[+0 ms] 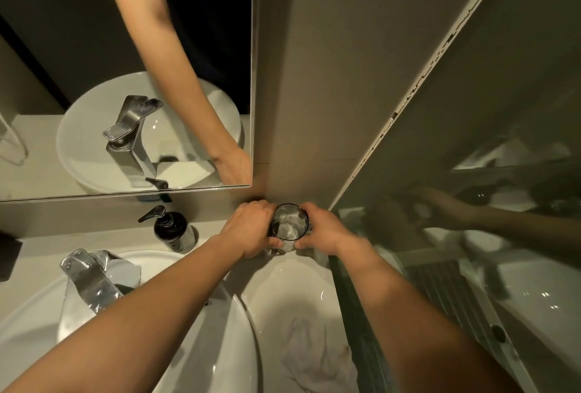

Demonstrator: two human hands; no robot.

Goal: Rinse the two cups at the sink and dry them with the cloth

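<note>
– Glass cup (289,224): how far along are we judging the job to be?

– We are starting with the sink (229,339), and we are seeing no water running from the faucet (91,279). The white cloth (314,358) is lying crumpled on the counter (283,285) to the right of the basin, well apart from both hands, so we are taking it that no drying is going on now.

– And the rinsing?

– We are not managing to tell whether the glass is wet. We are also making out only one cup, so the second is either hidden or out of view. We are reckoning that rinsing or drying, perhaps both, is left to do, but we are not claiming more than that.

– What are the hands doing?

– The left hand (248,229) is wrapping its fingers round the cup's left side, and the right hand (323,229) is curling round the right side, so both are gripping it.

– Where is the cup sitting, and which way is it pointing?

– It is sitting at the back corner of the counter, where the mirror wall is meeting the glass partition, behind the cloth and right of the soap dispenser (173,230). It is standing upright, with its long axis running vertically and its mouth opening upward towards us. Whether its base is touching the counter, we are not able to say.
</note>
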